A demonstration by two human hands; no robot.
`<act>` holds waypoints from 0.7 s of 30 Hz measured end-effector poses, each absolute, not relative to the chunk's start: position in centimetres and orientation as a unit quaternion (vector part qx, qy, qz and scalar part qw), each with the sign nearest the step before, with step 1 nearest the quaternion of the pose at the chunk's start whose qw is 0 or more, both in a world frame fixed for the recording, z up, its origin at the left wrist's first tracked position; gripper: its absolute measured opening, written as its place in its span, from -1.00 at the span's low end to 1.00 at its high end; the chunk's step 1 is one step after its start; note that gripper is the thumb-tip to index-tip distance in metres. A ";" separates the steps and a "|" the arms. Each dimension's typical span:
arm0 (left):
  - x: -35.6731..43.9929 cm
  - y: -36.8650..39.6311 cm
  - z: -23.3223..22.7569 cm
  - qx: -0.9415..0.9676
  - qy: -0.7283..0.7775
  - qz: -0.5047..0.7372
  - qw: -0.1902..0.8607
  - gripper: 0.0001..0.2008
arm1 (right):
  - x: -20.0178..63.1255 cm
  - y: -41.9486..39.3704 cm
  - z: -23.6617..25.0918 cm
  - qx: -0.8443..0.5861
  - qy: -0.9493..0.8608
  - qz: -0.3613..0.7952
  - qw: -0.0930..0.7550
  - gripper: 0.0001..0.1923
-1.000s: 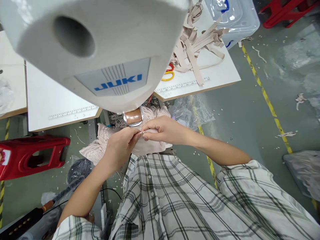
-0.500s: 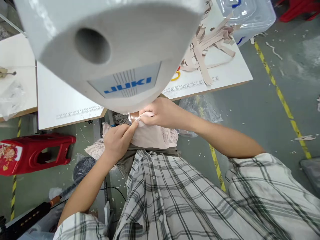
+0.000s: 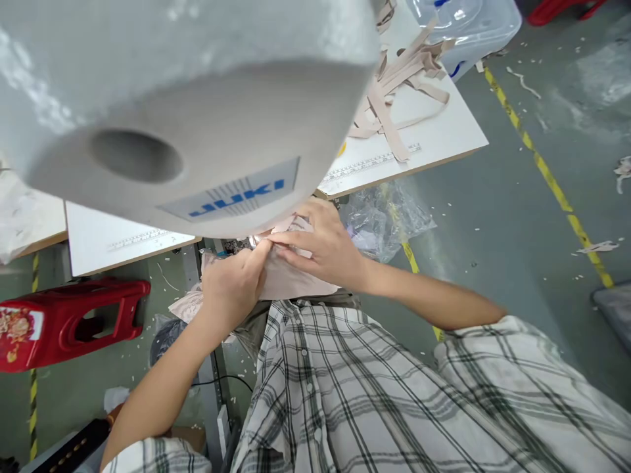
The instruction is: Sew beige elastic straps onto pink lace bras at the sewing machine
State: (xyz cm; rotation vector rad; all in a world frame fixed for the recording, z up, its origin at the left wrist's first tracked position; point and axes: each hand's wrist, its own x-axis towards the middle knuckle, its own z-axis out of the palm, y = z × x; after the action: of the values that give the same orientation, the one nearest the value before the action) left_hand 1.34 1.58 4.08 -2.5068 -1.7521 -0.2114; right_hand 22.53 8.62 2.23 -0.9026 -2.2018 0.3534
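A pale pink, lace-trimmed garment lies under the end of a grey JUKI sewing machine, just in front of my plaid shirt. My left hand is closed on the garment's left part, its thumb pressed forward near the machine end. Close by on the right, my right hand rests on the cloth with its fingers stretched left and apart. Its fingertips come near my left thumb. The machine head hides the needle area and the cloth's far edge.
Pink fabric strips are heaped on the white table at right, beside a clear plastic box. A red stool stands at left. Clear plastic bags lie on the floor below the table's right part.
My right hand has let go of its pinch on a folded pink strip and spread its fingers over the cloth. My left hand stays nearly in place. The view has shifted slightly.
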 end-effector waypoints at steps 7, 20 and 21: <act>-1.7 4.5 3.6 -0.896 -0.434 -0.084 0.039 -0.54 | 22.5 8.0 1.1 -0.364 -0.843 0.116 0.378 -0.78; 2.8 2.0 4.2 -0.838 -0.528 -0.082 0.111 -0.63 | 22.5 7.9 0.7 -0.398 -0.761 0.353 0.371 -0.62; 3.1 1.9 4.2 -0.832 -0.539 -0.080 0.106 -0.64 | 22.6 8.5 1.1 -0.398 -0.765 0.350 0.365 -0.63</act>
State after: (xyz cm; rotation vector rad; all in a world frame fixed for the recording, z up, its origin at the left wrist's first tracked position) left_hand 3.07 1.93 4.20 -2.4498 -1.5875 -0.2371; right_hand 22.56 8.46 1.07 -1.0242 -1.9684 0.9010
